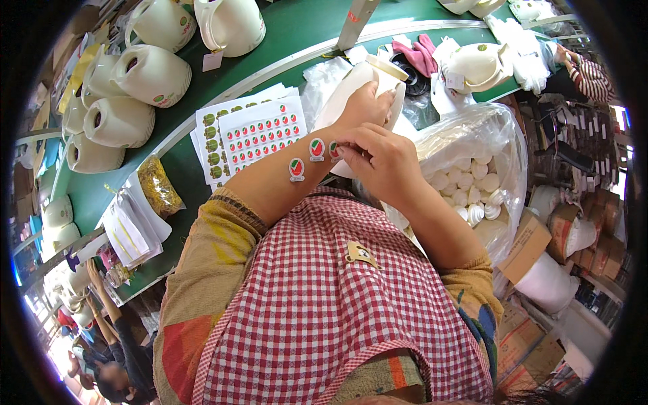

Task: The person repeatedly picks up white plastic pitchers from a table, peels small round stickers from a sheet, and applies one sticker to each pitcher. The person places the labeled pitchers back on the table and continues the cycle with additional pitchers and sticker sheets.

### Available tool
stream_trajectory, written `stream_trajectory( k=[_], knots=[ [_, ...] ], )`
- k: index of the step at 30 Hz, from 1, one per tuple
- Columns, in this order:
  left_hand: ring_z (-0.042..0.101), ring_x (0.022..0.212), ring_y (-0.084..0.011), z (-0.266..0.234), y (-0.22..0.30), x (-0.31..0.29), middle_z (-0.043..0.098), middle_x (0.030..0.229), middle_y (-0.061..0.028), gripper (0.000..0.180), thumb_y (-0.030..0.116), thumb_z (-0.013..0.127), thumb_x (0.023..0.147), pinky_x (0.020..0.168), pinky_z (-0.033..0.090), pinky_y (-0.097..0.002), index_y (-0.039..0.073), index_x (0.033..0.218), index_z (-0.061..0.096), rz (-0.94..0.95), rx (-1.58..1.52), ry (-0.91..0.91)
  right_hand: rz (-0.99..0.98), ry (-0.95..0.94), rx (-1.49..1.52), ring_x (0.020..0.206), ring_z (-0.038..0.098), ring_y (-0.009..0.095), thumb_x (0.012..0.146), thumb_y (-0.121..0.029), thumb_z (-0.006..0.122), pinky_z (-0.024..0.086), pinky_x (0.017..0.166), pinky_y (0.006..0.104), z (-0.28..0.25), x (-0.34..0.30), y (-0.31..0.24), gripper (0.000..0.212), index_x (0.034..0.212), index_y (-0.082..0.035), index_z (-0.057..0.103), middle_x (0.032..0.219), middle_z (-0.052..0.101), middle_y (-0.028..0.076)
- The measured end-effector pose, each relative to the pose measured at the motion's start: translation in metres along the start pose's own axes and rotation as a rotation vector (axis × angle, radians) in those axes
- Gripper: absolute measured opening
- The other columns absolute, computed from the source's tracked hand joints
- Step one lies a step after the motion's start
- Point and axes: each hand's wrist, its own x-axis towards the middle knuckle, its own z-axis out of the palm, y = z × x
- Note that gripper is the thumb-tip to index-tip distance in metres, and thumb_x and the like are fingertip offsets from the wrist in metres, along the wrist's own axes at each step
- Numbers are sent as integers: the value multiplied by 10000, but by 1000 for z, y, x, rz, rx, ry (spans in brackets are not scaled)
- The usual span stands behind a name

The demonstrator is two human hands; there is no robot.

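A cream plastic jug [332, 101] lies tilted at the table's near edge, its rim pointing away from me. My left hand [364, 109] is closed round it, though my own hand and arm cover part of it. Several oval red-and-green stickers are stuck along my left forearm, one sticker [296, 169] farthest from the wrist and another sticker [316, 149] closer. With thumb and forefinger, my right hand [386, 158] pinches a third sticker [333, 150] near the wrist; its edge is partly hidden by the fingers. Beside my left arm lies a white sheet of matching stickers [263, 133].
Several cream jugs [121, 121] stand at the left on the green table [290, 50]. A clear bag of white caps [472, 182] sits at my right. Another jug [478, 66] and pink gloves [417, 54] lie beyond. A metal post [356, 23] rises ahead. Other people work nearby.
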Motion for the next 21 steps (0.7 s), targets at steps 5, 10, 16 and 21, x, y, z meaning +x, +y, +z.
stream_trajectory(
  k=[5,10,16,21],
  knots=[
    [446,474,-102,5,-5,5,492,588,-5,198,224,502,908,445,380,-257,35,869,461,13,-85,11,45,1,34,628,599,251,757,-66,650,472,571,298,1,2,3,78,817,-36,611,726,604,91],
    [460,486,-117,2,-11,21,512,624,-24,178,180,508,902,453,400,-262,27,980,458,-24,-279,-17,-12,22,69,660,588,287,764,-87,630,468,583,326,-1,1,3,90,824,-39,584,754,600,109],
    [483,570,-135,-34,1,27,515,696,-25,140,156,470,916,539,417,-274,31,979,467,-144,-565,60,545,-71,607,589,481,56,825,-48,576,393,495,206,-53,-9,37,45,835,-5,580,703,545,-4],
    [473,600,-126,-41,-15,36,482,689,-13,157,163,439,943,590,429,-286,51,843,487,-312,-643,100,883,-402,828,521,463,53,820,-66,587,390,464,190,-28,-26,81,54,820,-12,590,686,553,-3]
  ],
)
